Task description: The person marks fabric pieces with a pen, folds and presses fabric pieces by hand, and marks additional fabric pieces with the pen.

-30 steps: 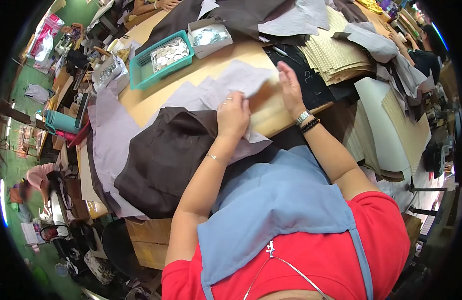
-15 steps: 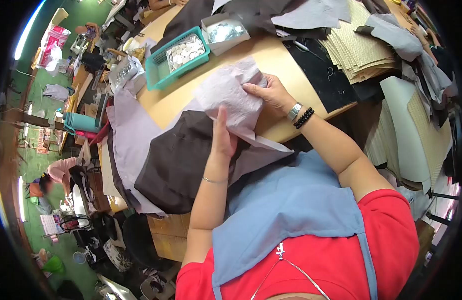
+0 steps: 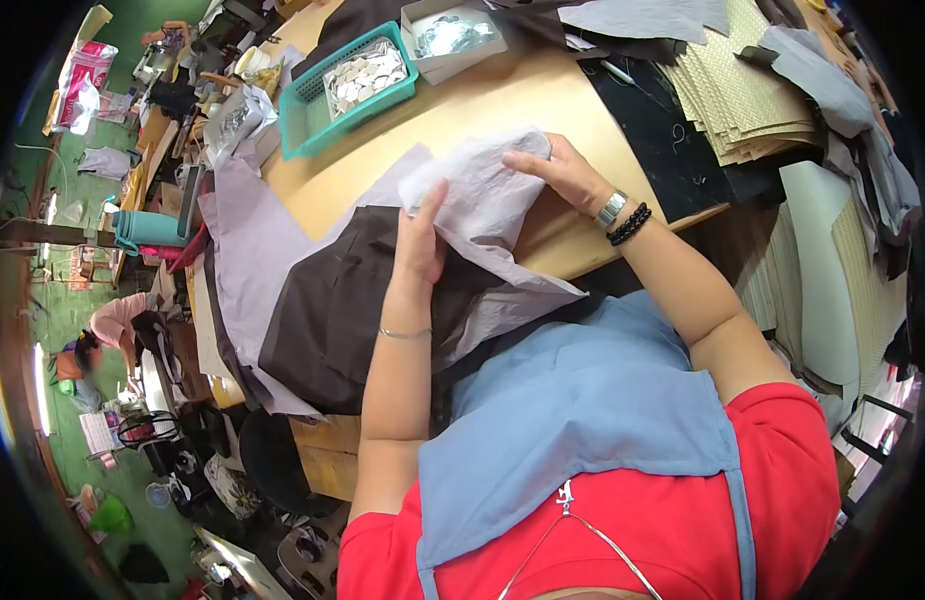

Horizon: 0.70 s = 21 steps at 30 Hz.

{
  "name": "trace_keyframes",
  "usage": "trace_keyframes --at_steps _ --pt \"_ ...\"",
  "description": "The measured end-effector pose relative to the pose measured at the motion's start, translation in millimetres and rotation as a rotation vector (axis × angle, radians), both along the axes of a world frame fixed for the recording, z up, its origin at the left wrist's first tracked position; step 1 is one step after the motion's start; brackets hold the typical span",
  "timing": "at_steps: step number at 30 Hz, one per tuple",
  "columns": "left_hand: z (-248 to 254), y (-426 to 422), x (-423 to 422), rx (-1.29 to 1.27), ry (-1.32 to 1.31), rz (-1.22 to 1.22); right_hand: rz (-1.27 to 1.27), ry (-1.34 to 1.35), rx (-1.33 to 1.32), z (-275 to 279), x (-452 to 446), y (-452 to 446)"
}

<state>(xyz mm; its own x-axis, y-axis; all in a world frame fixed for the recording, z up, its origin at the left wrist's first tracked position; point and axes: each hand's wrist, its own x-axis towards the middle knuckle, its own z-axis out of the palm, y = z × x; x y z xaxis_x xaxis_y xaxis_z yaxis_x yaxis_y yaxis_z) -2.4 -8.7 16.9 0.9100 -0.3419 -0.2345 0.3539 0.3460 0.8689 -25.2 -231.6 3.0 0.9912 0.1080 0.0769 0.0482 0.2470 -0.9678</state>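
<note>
Light grey-lilac fabric (image 3: 472, 185) is stretched between my two hands above the wooden table. My right hand (image 3: 567, 178) grips its upper right edge, with the thumb lying on top and the fingers behind. At the fabric's left edge is my left hand (image 3: 422, 235), thumb pointing up and the other fingers hidden behind the cloth, closed on it. A dark brown fabric piece (image 3: 332, 310) lies beside and under my left hand, over more lilac cloth (image 3: 247, 225) that hangs off the table's left side.
A teal basket (image 3: 300, 130) of pale pieces stands beside a white box (image 3: 462, 62) on the table (image 3: 542, 95). Textured cream sheets (image 3: 737, 85) are stacked at the right, near black material (image 3: 647, 150). A person (image 3: 117, 325) in pink bends at the far left.
My right hand has gone from open to gripping the fabric's right edge. My left hand has shifted left to the other edge. The cloth between them is raised and spread.
</note>
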Motion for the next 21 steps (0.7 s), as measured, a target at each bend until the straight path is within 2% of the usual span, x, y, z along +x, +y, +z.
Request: trace_keyframes --at_steps 1,5,9,12,16,21 --pt "12.3 -6.4 2.2 0.041 0.018 0.023 -0.01 0.023 -0.026 1.9 2.6 1.2" --pt "9.2 -13.7 17.6 0.175 -0.083 -0.06 -0.078 0.099 0.093 7.8 12.9 3.9" --pt "29.5 -22.9 29.7 0.046 -0.061 -0.054 -0.109 0.116 0.208 5.5 27.6 1.1" --pt "18.2 -24.2 45.5 0.021 -0.17 0.044 -0.163 0.046 0.208 -0.3 36.2 1.4" --pt "7.5 -21.3 53.0 0.108 -0.247 0.067 -0.182 0.023 0.159 -0.4 35.5 0.0" --pt "4.5 -16.5 52.9 0.082 -0.193 0.043 -0.147 0.0 0.171 -5.0 36.5 -3.6"
